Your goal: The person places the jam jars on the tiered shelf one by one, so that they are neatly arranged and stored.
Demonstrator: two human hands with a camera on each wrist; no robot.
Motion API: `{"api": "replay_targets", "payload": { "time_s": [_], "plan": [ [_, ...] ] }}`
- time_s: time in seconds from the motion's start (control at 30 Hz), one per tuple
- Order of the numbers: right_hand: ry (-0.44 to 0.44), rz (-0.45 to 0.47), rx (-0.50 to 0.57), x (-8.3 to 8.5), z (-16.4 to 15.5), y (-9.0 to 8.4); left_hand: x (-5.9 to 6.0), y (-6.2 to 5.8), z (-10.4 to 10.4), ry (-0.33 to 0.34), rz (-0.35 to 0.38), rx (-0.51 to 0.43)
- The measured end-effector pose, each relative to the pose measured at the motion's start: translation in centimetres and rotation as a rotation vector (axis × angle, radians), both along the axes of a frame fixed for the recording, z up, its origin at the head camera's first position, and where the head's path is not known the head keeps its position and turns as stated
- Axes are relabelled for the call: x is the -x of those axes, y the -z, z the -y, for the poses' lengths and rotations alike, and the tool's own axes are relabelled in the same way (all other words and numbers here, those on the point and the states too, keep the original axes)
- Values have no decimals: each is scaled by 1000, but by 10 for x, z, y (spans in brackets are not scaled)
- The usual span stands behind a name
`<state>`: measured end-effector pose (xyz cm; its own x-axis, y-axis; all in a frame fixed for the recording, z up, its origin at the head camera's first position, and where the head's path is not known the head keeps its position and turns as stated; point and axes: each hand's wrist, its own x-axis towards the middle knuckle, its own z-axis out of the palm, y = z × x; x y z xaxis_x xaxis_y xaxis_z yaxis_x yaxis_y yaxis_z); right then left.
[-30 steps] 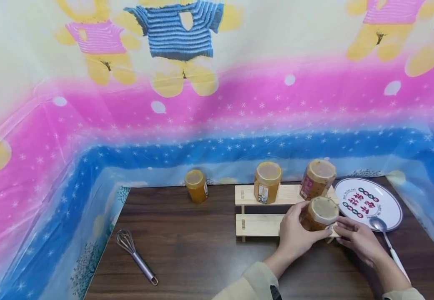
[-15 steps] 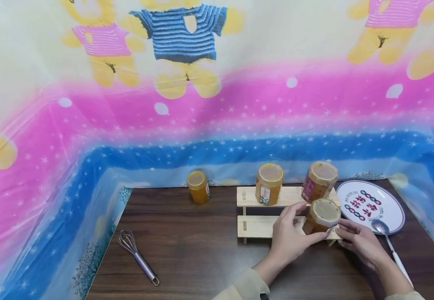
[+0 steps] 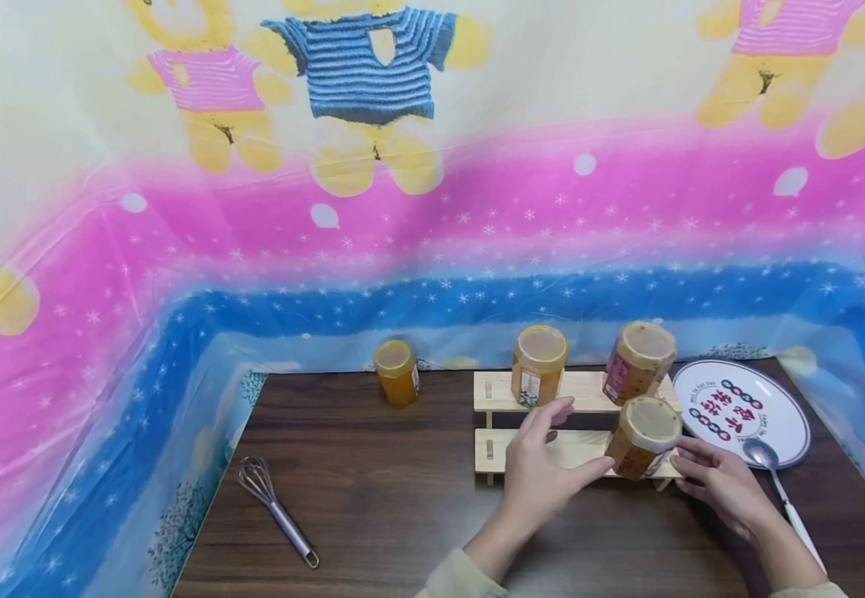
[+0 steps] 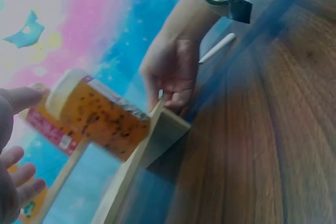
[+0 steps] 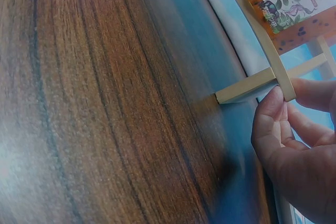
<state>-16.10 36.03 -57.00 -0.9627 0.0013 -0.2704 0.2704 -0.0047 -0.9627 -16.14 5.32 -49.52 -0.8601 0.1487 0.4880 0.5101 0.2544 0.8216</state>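
A honey-coloured jar with dark specks (image 3: pixel 643 444) stands on the right end of the lower step of a two-step wooden rack (image 3: pixel 503 448). My left hand (image 3: pixel 540 473) is spread just left of this jar, its thumb tip close to the glass; whether it touches cannot be told. In the right wrist view, my right hand (image 5: pixel 299 145) pinches the end of the rack's lower board (image 5: pixel 281 80) between thumb and fingers. The upper step bears an amber jar (image 3: pixel 539 365) on the left and a pink-labelled jar (image 3: pixel 637 365) on the right.
A smaller amber jar (image 3: pixel 396 374) stands on the table left of the rack. A whisk (image 3: pixel 278 511) lies at the far left. Right of the rack is a white plate (image 3: pixel 783 415) with red lettering, and a spoon (image 3: pixel 794 519) leans on its rim. A printed curtain (image 3: pixel 327 307) borders the table behind.
My left hand has let go of the speckled jar and moved left, its fingers opening out. The jar now stands on the lower step. My right hand stays at the rack's end.
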Motion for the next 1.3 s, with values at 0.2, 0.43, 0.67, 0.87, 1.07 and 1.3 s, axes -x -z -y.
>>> {"api": "replay_targets", "payload": {
  "time_s": [0.2,0.43,0.67,0.87,1.07,1.3],
  "plan": [
    [3,0,27,0,-1,-1,4,-6,26,-72,-37,-92],
    [9,3,47,1,-1,-1,14,-8,61,-209,-37,-170],
    [10,7,56,1,-1,-1,33,-5,97,-363,-119,-247],
    [3,4,40,0,-2,1,54,0,128,-509,-125,-195],
    [-4,17,18,0,-1,2,78,14,155,-540,-100,-145],
    [-5,17,3,1,0,1,98,32,175,-526,42,-153]
  ]
}}
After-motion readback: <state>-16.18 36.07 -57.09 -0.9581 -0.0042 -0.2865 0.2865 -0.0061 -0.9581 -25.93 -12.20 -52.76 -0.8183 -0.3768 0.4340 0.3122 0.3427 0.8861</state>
